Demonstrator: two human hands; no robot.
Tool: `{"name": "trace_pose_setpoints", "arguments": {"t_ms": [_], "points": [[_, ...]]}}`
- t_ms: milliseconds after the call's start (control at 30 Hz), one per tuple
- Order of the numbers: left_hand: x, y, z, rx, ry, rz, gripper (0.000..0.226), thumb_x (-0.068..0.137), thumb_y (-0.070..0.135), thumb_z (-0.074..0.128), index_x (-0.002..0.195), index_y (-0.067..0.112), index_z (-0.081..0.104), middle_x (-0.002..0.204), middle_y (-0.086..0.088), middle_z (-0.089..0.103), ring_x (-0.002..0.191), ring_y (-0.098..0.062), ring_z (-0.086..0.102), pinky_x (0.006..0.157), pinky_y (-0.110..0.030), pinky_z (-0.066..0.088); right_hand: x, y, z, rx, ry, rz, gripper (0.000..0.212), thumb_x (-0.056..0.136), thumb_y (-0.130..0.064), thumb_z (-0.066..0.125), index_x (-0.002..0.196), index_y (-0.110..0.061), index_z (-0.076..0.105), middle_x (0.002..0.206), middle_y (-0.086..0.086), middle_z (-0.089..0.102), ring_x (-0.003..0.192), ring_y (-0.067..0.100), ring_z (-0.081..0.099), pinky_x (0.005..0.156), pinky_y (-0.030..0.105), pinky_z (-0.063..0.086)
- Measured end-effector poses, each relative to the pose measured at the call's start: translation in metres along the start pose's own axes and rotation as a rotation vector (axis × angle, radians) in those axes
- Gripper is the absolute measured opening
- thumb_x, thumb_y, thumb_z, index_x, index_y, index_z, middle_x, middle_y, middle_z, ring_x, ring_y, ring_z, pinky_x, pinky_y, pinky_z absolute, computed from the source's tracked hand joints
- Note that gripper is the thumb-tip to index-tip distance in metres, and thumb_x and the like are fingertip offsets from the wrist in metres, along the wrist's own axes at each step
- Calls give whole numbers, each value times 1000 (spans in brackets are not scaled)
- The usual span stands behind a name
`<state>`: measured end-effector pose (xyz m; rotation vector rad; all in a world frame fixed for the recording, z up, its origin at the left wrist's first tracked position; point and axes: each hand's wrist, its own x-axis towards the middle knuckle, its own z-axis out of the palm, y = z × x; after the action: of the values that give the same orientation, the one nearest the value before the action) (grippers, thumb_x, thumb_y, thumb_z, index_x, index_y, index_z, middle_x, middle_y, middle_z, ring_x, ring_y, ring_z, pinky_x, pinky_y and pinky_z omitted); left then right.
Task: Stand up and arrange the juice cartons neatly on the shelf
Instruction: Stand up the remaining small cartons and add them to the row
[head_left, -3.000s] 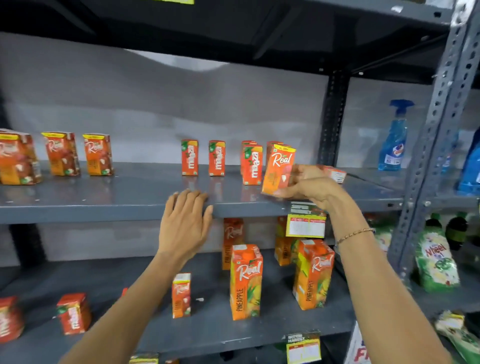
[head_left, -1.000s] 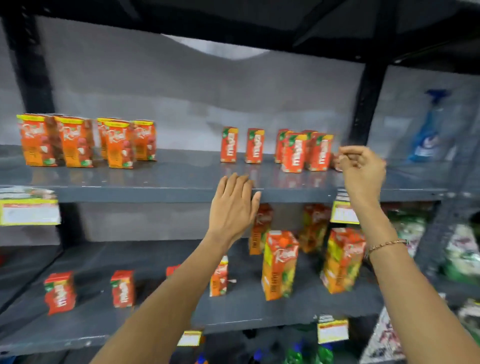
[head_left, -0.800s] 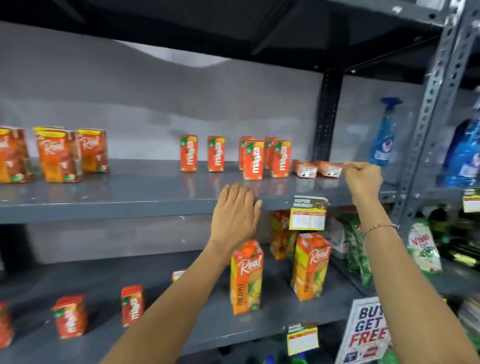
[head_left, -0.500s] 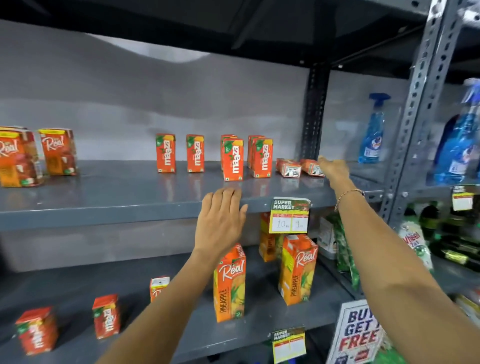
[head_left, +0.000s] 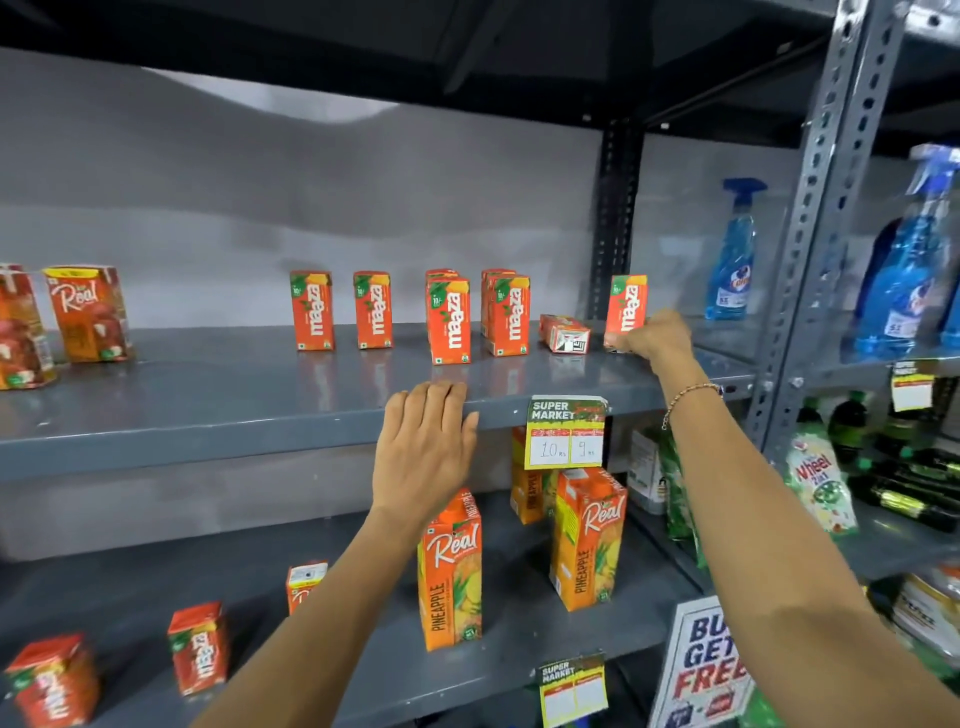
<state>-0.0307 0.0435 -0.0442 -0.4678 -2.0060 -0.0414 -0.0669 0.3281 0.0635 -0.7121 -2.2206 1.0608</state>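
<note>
Right hand (head_left: 655, 338) closed around base of 1 upright Maaza carton (head_left: 626, 304); left hand (head_left: 423, 447) open, fingers flat on shelf edge (head_left: 208, 441).

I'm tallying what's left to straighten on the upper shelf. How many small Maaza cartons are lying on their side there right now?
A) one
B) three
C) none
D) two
A: only one fallen Maaza carton lies flat on the upper shelf, between the standing group and the upright carton in the right hand; the left hand rests on the shelf edge.
</note>
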Motion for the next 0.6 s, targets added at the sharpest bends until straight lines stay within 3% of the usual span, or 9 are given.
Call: {"name": "trace_pose_setpoints", "arguments": {"t_ms": [200,333,433,500,600], "points": [[-6,-20,-25,-59,-115,14,46,97,33,32,120,5,60,117,-13,67,110,-30,62,97,-43,47,-37,-2,-7,181,-73,-25,55,66,-25,83,113,-3,64,118,13,67,110,27,62,96,42,50],[-26,-81,-42,-27,-125,-83,46,97,32,31,119,3,59,118,-16,64,117,-33,57,107,-46,35,-86,-18,6,268,-145,-101,50,60,-32,86,102,-14,66,101,0,68,91,16,62,80,32,49],[-45,-135,-58,18,-110,-151,43,97,30,31,113,3,60,115,-16,64,115,-35,56,109,-44,27,-126,-48,30,305,-263,-173,49,60,-33,86,99,-19,60,98,-7,67,89,13,63,84,34,51],[-54,-168,-66,38,-101,-182,44,97,30,29,111,3,60,113,-17,64,113,-35,57,109,-44,28,-150,-71,52,317,-329,-241,48,57,-31,88,94,-24,56,90,-13,63,81,7,59,79,28,48],[-66,-209,-77,68,-79,-196,43,97,28,27,107,4,61,110,-15,65,108,-34,57,107,-44,31,-181,-108,90,350,-417,-324,48,55,-28,90,94,-21,63,92,-8,67,78,6,61,71,22,49]]}}
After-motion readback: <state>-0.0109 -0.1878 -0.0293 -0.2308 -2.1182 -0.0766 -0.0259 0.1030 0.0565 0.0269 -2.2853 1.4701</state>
